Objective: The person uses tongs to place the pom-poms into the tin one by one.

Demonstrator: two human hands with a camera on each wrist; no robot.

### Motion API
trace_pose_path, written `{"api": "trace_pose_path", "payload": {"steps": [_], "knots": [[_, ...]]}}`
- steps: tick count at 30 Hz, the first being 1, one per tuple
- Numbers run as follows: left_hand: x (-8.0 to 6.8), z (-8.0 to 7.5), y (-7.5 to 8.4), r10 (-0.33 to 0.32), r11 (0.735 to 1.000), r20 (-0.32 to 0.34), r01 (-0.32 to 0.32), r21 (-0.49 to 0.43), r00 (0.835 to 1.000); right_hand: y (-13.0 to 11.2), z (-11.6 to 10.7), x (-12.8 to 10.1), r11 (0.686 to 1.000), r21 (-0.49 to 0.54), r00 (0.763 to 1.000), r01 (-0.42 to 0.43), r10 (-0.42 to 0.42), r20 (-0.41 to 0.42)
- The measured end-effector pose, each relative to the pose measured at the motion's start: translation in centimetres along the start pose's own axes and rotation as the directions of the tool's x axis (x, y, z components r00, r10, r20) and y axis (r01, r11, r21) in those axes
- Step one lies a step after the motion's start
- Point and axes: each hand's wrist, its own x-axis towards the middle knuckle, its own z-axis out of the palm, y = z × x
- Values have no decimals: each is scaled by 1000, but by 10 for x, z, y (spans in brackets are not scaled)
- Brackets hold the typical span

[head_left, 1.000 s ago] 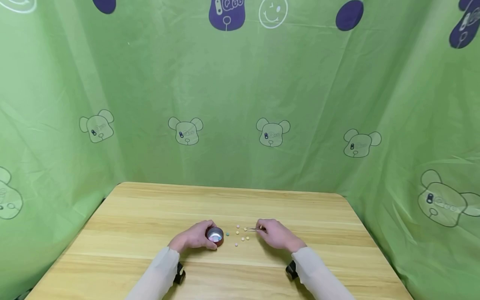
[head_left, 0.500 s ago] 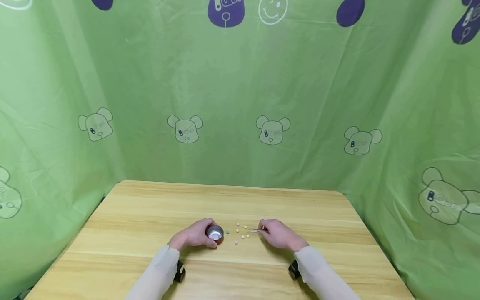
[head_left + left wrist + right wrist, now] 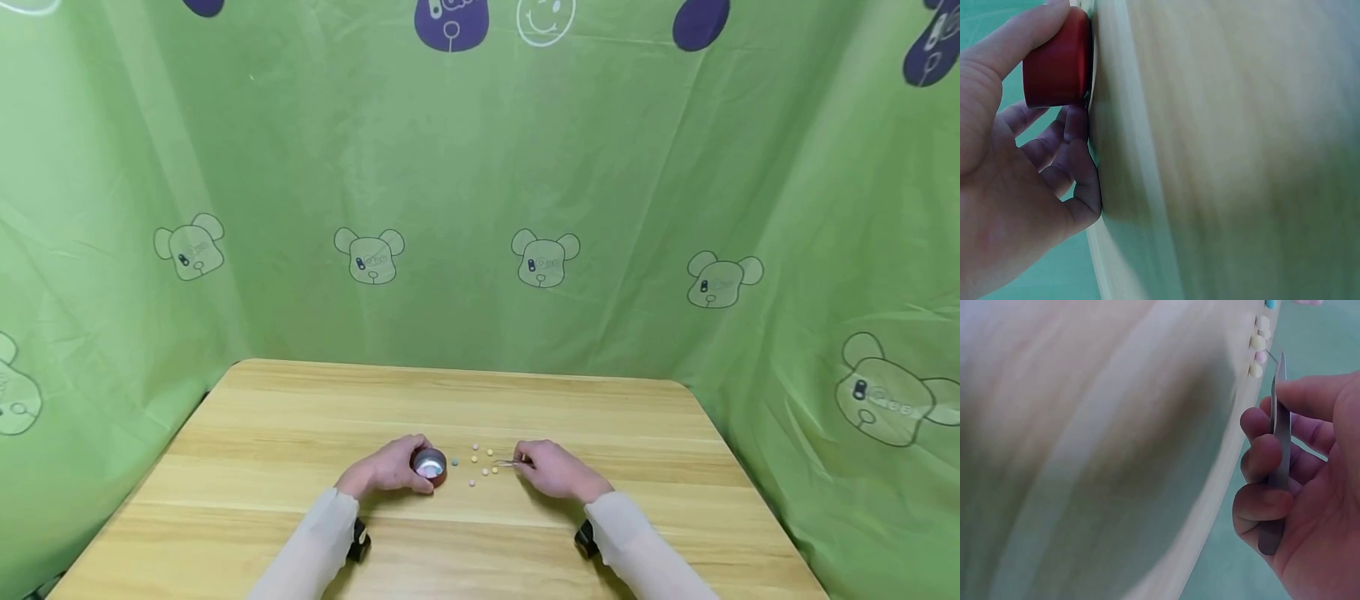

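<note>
My left hand (image 3: 390, 467) curls its thumb and fingers round a small red tin (image 3: 1057, 65), which stands on the table. In the head view the tin's silvery inside shows pale and bluish bits at the bottom. My right hand (image 3: 557, 472) pinches metal tweezers (image 3: 1281, 440) that point left. The tips lie beside a yellow pellet (image 3: 495, 471), the nearest one; whether they touch it I cannot tell. Between the hands several small pellets lie scattered, among them a teal one (image 3: 454, 462) close to the tin and a pink one (image 3: 472, 483) nearer the person.
A wood-grain table (image 3: 315, 408) with rounded far corners bears everything. Green curtains (image 3: 450, 167) with printed bear heads surround its back and sides. Black camera straps (image 3: 360, 542) sit on both wrists, below light sleeves (image 3: 311, 542).
The tweezer tips have drawn away from the farther yellow pellet, first to the right, then back left toward the nearer yellow one. The left hand stays on the tin. The head view has tilted slightly.
</note>
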Motion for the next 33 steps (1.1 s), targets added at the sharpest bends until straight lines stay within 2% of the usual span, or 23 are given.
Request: {"api": "trace_pose_path", "payload": {"steps": [13,25,33], "knots": [[0,-1,2,-1,1000,-2,1,3,1000,1,1,1,1000,-13,1000,-8,8,11],[1,-2,1,-4,1000,-4,4,5,1000,5,0,1,997,-41,998,68,-68,-5],[-1,-1,3,-4,1000,1,4,11,1000,6,1,2,997,-37,997,73,-74,-7]]}}
